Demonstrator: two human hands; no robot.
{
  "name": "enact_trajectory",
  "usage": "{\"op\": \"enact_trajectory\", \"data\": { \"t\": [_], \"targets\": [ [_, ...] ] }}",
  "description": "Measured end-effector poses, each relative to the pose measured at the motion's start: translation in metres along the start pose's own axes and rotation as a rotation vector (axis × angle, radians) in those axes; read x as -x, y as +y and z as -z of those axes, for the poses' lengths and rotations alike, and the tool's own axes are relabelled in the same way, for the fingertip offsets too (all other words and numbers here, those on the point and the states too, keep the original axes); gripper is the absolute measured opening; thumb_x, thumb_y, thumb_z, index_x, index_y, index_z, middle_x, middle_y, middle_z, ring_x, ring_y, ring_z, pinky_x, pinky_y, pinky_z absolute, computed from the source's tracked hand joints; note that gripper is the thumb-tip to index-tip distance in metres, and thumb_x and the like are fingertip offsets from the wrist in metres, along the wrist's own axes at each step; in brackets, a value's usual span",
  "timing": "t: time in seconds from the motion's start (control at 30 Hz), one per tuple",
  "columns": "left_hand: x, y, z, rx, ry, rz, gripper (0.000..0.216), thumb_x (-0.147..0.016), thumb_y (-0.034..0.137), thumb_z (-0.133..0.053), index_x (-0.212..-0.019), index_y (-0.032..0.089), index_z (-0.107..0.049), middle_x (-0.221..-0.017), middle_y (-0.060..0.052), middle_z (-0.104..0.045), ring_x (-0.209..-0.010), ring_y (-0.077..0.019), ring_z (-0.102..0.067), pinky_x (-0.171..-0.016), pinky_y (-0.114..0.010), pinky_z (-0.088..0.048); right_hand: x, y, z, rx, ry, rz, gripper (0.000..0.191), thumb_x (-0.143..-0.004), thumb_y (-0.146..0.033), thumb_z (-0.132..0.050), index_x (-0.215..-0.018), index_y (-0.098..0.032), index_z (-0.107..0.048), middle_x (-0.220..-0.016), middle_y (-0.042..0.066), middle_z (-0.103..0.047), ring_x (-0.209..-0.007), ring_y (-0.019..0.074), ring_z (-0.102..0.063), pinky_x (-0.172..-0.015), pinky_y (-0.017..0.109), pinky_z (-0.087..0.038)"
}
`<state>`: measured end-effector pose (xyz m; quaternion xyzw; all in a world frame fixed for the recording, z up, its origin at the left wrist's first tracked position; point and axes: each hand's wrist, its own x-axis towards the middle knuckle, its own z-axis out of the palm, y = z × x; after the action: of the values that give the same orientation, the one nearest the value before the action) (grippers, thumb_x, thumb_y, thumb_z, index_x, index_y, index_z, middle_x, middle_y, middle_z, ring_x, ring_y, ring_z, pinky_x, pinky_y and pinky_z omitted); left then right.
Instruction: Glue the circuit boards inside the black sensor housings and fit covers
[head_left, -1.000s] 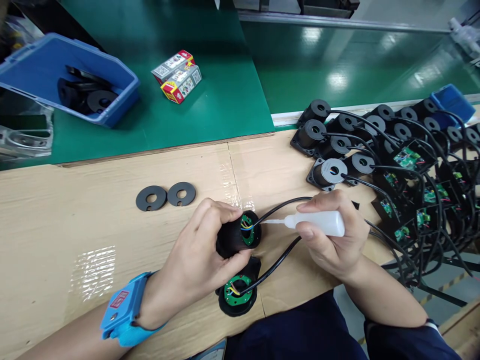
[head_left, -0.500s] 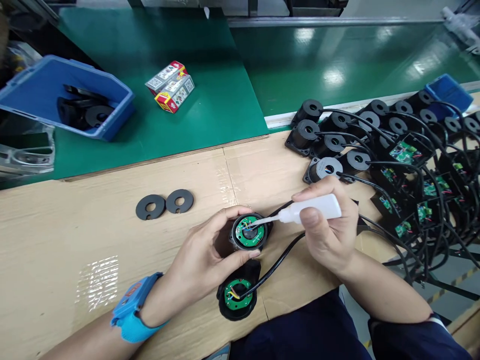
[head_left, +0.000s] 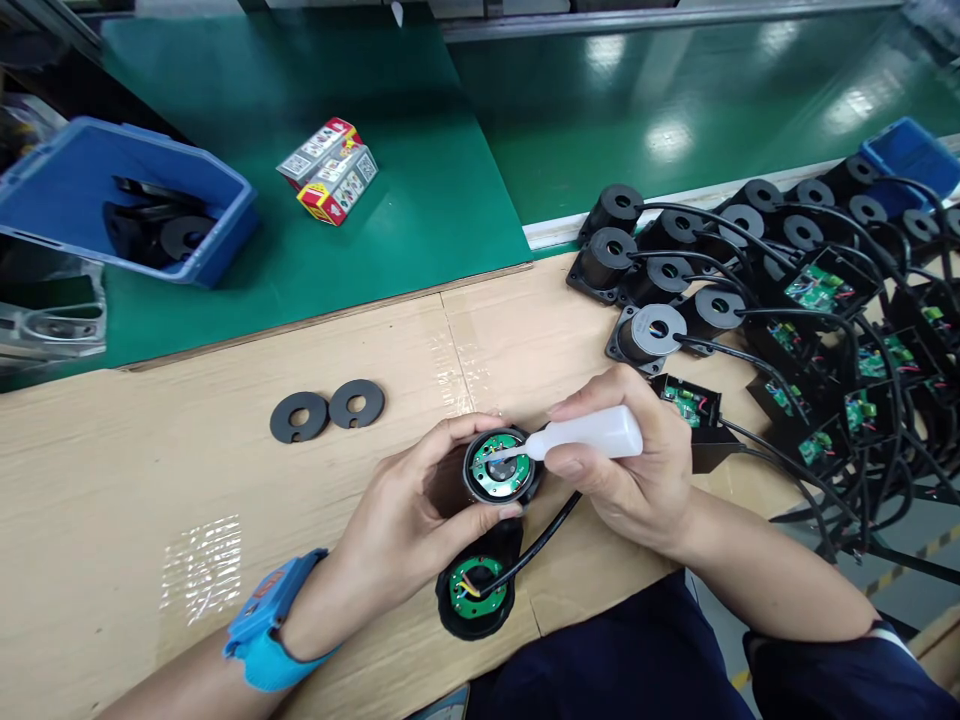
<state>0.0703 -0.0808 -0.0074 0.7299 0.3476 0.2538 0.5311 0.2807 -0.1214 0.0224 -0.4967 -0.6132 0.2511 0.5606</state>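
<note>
The left hand point(head_left: 397, 510) grasps a black cylindrical housing point(head_left: 447, 480) above the cardboard work surface point(head_left: 172, 440), its open end exposing a round green circuit board point(head_left: 517, 484). The right hand point(head_left: 645, 475) grips a white squeeze bottle point(head_left: 600, 432), nozzle point(head_left: 513, 453) positioned over the board. A second housing point(head_left: 501, 540), cable attached, lies just below the first. Two slotted black discs point(head_left: 281, 418) lie left of the housings.

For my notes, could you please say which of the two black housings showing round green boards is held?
The upper housing, gripped by the left hand, white nozzle over it; the lower housing lies unheld on cardboard.
</note>
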Motion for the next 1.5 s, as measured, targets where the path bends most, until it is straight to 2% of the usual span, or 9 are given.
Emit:
{"op": "enact_trajectory", "data": {
  "t": [0.3, 0.43, 0.63, 0.77, 0.9, 1.03, 1.3, 1.43, 1.5],
  "targets": [
    [0.002, 0.004, 0.002, -0.015, -0.015, 0.008, 0.052, -0.085, 0.030, -0.083, -0.131, 0.034, -0.060, -0.129, 0.003, -0.073, -0.119, -0.0168, -0.072, -0.102, -0.024, -0.060, 0.001, 0.003, 0.000, 0.002, 0.062, -0.009, 0.022, -0.096, -0.043, -0.072, -0.093, -0.022, -0.065, -0.076, -0.005, -0.070, -0.054, 0.0058, -0.057, -0.045, 0.020, -0.041],
    [0.001, -0.002, 0.003, -0.054, -0.001, 0.000, 0.054, -0.085, 0.035, -0.083, -0.133, 0.034, -0.059, -0.131, 0.003, -0.072, -0.122, -0.0169, -0.070, -0.105, -0.025, -0.057, 0.002, 0.009, 0.004, -0.042, 0.092, -0.104, 0.022, -0.096, -0.044, -0.072, -0.091, -0.023, -0.066, -0.070, -0.005, -0.063, -0.053, 0.0072, -0.053, -0.047, 0.022, -0.041],
    [-0.004, -0.006, 0.006, -0.205, -0.057, -0.053, 0.055, -0.090, 0.038, -0.078, -0.138, 0.027, -0.054, -0.138, -0.006, -0.068, -0.127, -0.0235, -0.066, -0.108, -0.038, -0.057, -0.005, 0.023, 0.016, -0.316, 0.310, -0.332, 0.032, -0.095, -0.056, -0.068, -0.093, -0.024, -0.069, -0.068, -0.003, -0.058, -0.053, 0.0089, -0.051, -0.047, 0.023, -0.040],
    [-0.007, -0.001, 0.043, -0.477, -0.042, -0.194, 0.050, -0.100, 0.047, -0.062, -0.143, 0.025, -0.050, -0.143, -0.010, -0.063, -0.133, -0.0255, -0.060, -0.111, -0.045, -0.052, -0.018, 0.022, 0.024, -0.394, 0.255, -0.428, 0.028, -0.090, -0.046, -0.076, -0.110, -0.026, -0.075, -0.088, 0.001, -0.073, -0.073, 0.0125, -0.068, -0.064, 0.024, -0.056],
    [0.000, -0.013, 0.094, -0.963, 0.056, -0.191, 0.022, -0.105, 0.031, -0.050, -0.113, 0.023, -0.069, -0.125, -0.011, -0.067, -0.116, -0.0321, -0.062, -0.094, -0.050, -0.053, -0.048, 0.030, 0.022, -0.290, 0.096, -0.432, 0.035, -0.085, -0.041, -0.080, -0.117, -0.027, -0.072, -0.112, 0.004, -0.076, -0.110, 0.0191, -0.071, -0.097, 0.033, -0.058],
    [0.002, -0.030, 0.115, -1.180, 0.028, -0.138, 0.023, -0.099, 0.022, -0.053, -0.108, 0.024, -0.075, -0.116, -0.014, -0.065, -0.103, -0.0339, -0.061, -0.079, -0.046, -0.050, -0.101, 0.061, -0.002, -0.078, -0.108, -0.315, 0.037, -0.083, -0.040, -0.076, -0.112, -0.025, -0.059, -0.113, 0.007, -0.075, -0.108, 0.0214, -0.071, -0.100, 0.041, -0.058],
    [-0.002, -0.031, 0.103, -1.117, 0.076, -0.206, 0.016, -0.096, 0.033, -0.063, -0.097, 0.019, -0.071, -0.112, -0.014, -0.064, -0.099, -0.0327, -0.062, -0.078, -0.044, -0.051, -0.177, 0.116, -0.065, 0.181, -0.164, -0.280, 0.028, -0.075, -0.017, -0.068, -0.093, -0.026, -0.049, -0.092, 0.000, -0.073, -0.084, 0.0200, -0.070, -0.099, 0.049, -0.057],
    [0.017, -0.020, 0.085, -0.866, 0.181, -0.256, 0.021, -0.105, 0.035, -0.046, -0.096, 0.019, -0.056, -0.117, -0.015, -0.061, -0.111, -0.0302, -0.060, -0.091, -0.046, -0.052, -0.169, 0.097, -0.058, 0.226, -0.112, -0.245, 0.045, -0.073, -0.018, -0.077, -0.111, -0.025, -0.052, -0.126, 0.007, -0.069, -0.120, 0.0250, -0.065, -0.114, 0.049, -0.048],
    [0.033, -0.014, 0.072, -0.604, 0.123, -0.272, 0.022, -0.108, 0.039, -0.040, -0.095, 0.022, -0.048, -0.118, -0.013, -0.060, -0.114, -0.0263, -0.060, -0.093, -0.042, -0.053, -0.144, 0.072, -0.039, 0.190, -0.064, -0.156, 0.054, -0.077, -0.025, -0.080, -0.122, -0.023, -0.051, -0.139, 0.009, -0.063, -0.129, 0.0243, -0.060, -0.115, 0.044, -0.048]
  ]
}}
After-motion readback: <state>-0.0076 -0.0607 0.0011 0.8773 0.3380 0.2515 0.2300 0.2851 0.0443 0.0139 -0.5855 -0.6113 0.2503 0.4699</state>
